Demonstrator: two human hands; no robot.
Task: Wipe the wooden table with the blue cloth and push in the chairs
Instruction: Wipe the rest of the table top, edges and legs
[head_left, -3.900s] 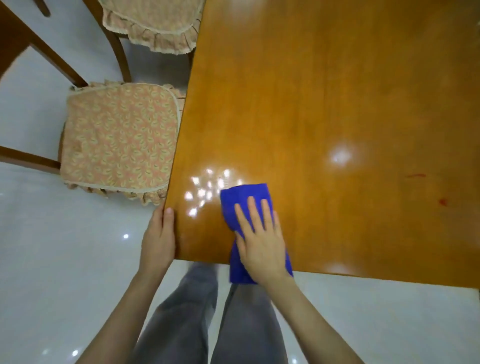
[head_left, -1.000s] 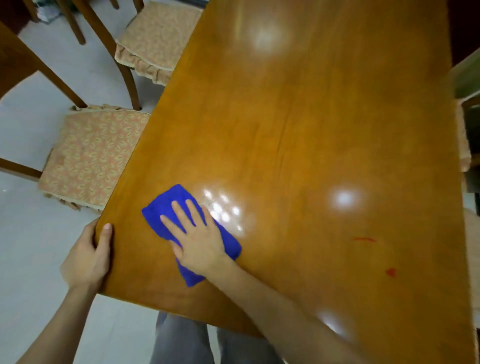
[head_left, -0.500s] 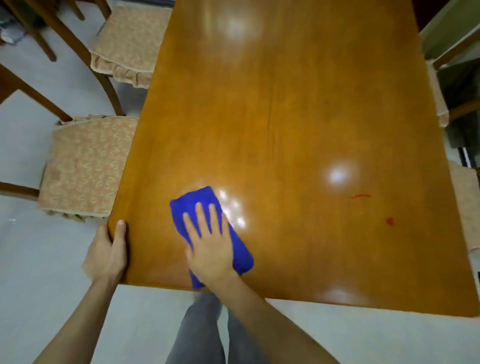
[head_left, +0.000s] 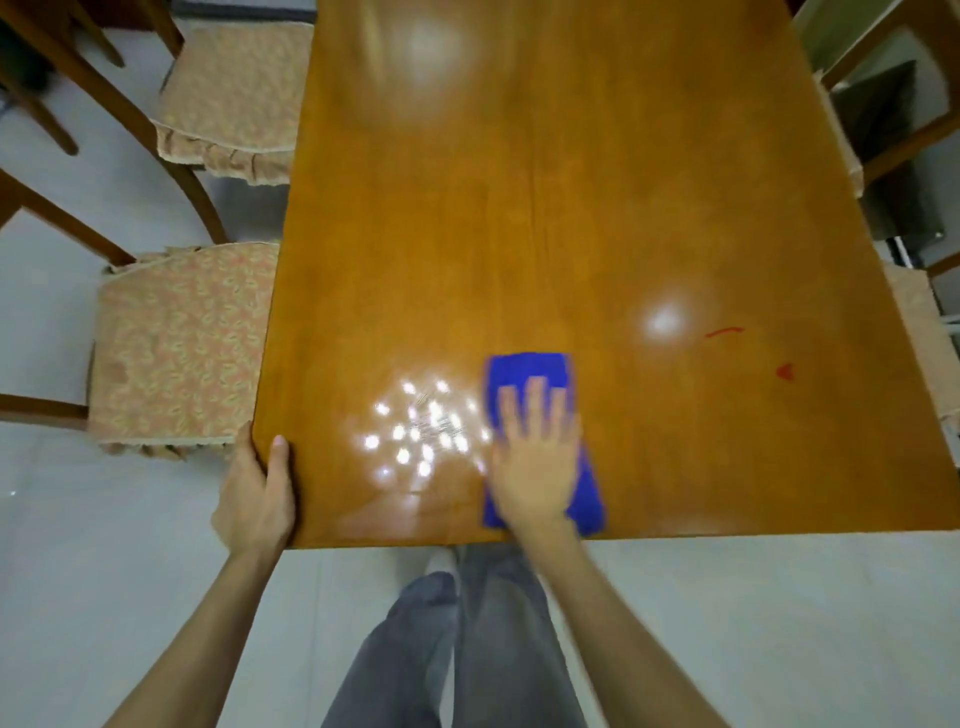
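Observation:
The glossy wooden table (head_left: 545, 218) fills the middle of the view. A folded blue cloth (head_left: 527, 371) lies flat near its front edge. My right hand (head_left: 535, 457) presses palm-down on the cloth, fingers spread and slightly blurred. My left hand (head_left: 257, 493) grips the table's near left corner, thumb on top. Two cushioned chairs stand pulled out on the left: a near chair (head_left: 176, 343) and a far chair (head_left: 228, 93). Red marks (head_left: 724, 331) show on the tabletop, right of the cloth.
Parts of other chairs (head_left: 924, 343) show along the table's right edge, with a dark object (head_left: 898, 156) behind them. My legs in grey trousers (head_left: 467, 649) stand on the pale tiled floor just before the table's front edge.
My right hand has slid the cloth to the right along the front of the table, from left of centre to the middle. My left hand stays on the corner.

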